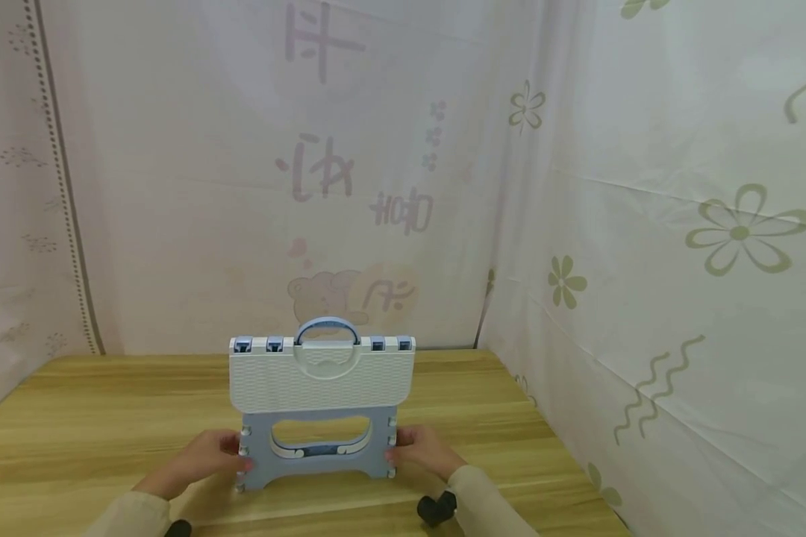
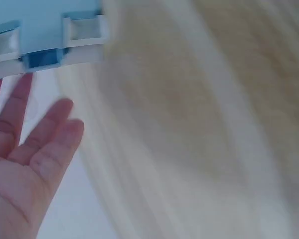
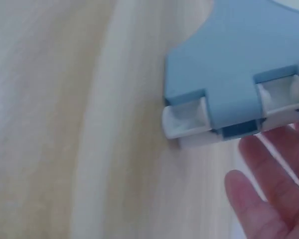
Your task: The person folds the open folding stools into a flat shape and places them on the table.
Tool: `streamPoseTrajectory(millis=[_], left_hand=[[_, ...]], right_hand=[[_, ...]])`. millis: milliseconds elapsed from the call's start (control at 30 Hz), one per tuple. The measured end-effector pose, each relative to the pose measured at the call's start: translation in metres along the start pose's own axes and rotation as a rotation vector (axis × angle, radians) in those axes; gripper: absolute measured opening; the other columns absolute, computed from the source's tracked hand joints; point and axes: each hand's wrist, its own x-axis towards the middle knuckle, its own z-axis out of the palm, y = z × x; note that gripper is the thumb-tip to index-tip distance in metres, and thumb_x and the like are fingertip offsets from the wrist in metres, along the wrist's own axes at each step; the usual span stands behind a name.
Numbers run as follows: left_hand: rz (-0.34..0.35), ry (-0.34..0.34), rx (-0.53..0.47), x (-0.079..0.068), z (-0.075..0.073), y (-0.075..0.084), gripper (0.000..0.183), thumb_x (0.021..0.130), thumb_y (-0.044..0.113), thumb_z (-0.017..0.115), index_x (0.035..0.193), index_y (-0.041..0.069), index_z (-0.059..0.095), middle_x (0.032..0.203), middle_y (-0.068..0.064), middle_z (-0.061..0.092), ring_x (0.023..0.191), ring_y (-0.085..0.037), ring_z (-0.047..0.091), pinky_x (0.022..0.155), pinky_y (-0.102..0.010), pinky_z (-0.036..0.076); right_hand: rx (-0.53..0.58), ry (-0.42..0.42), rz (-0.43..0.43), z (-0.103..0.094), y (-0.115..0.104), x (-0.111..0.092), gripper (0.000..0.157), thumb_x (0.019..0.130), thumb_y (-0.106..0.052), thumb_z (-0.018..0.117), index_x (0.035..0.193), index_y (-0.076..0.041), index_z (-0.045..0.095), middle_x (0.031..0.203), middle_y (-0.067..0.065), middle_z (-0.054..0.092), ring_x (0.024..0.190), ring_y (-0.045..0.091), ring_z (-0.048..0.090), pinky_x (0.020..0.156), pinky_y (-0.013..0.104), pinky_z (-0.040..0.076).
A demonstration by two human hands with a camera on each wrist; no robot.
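A folding step stool (image 1: 319, 380), with a white woven-textured top panel and blue-grey legs, stands upright on the wooden table in the head view. Its blue carry handle arches over the top edge. On its left side my left hand (image 1: 204, 459) grips the leg panel, thumb at the front. My right hand (image 1: 426, 447) holds the opposite side the same way. In the left wrist view several fingers (image 2: 52, 119) reach toward the hinged edge, some passing behind it. The right wrist view shows fingers (image 3: 269, 184) under the blue leg's white hinges, the thumb out of sight.
The wood-grain table (image 1: 127, 403) extends around the stool. A pale printed curtain (image 1: 195, 186) hangs behind it, and a flowered one (image 1: 618, 261) stands along the right. A black object (image 1: 436, 509) sits by the right wrist.
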Motion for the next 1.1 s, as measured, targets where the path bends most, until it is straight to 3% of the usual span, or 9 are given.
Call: streamPoseTrajectory(millis=[167,300,500,667,867,1100], left_hand=[[-0.018,-0.014,-0.079,0.003,-0.002,0.005,0.043,0.08,0.01,0.078,0.11,-0.012,0.056,0.096,-0.005,0.065,0.092,-0.022,0.061,0.082,-0.043,0.053],[0.029,-0.031,-0.112,0.003,-0.002,0.007,0.05,0.081,0.008,0.077,0.117,-0.016,0.052,0.097,-0.008,0.066,0.092,-0.023,0.061,0.081,-0.043,0.053],[0.079,-0.04,-0.136,0.003,0.003,0.006,0.045,0.079,0.003,0.076,0.113,-0.017,0.055,0.099,-0.011,0.067,0.09,-0.02,0.059,0.079,-0.037,0.051],[0.07,-0.027,-0.145,0.005,0.006,0.005,0.047,0.078,0.003,0.077,0.115,-0.017,0.054,0.104,-0.016,0.067,0.092,-0.021,0.06,0.08,-0.039,0.052],[0.009,-0.013,-0.123,0.004,0.006,0.005,0.049,0.077,0.011,0.08,0.115,-0.012,0.06,0.108,-0.018,0.069,0.097,-0.024,0.063,0.083,-0.044,0.053],[0.009,-0.018,-0.101,0.002,0.003,0.007,0.037,0.075,0.012,0.082,0.103,-0.009,0.067,0.098,-0.014,0.072,0.088,-0.018,0.063,0.081,-0.041,0.053]], right_hand=[[0.005,0.032,0.022,0.0,-0.002,0.004,0.042,0.085,-0.016,0.074,0.118,0.008,0.064,0.11,0.02,0.07,0.104,0.029,0.066,0.091,0.046,0.05],[0.013,0.046,0.034,-0.001,-0.002,0.006,0.039,0.084,-0.017,0.075,0.114,0.006,0.066,0.106,0.017,0.071,0.1,0.026,0.066,0.089,0.045,0.052],[-0.029,0.033,0.02,-0.001,-0.005,0.01,0.041,0.08,-0.015,0.078,0.115,0.001,0.064,0.103,0.007,0.07,0.09,0.018,0.063,0.079,0.035,0.052],[-0.016,-0.005,0.014,0.001,-0.008,0.01,0.052,0.081,-0.015,0.078,0.127,0.0,0.058,0.111,0.007,0.067,0.095,0.018,0.061,0.082,0.036,0.051],[0.035,-0.049,0.013,0.0,-0.011,0.011,0.059,0.082,-0.013,0.076,0.134,0.001,0.052,0.118,0.011,0.066,0.102,0.022,0.062,0.087,0.042,0.052],[0.017,-0.054,0.022,-0.004,-0.015,0.014,0.046,0.078,-0.009,0.078,0.12,0.004,0.063,0.11,0.015,0.07,0.099,0.022,0.066,0.087,0.039,0.053]])
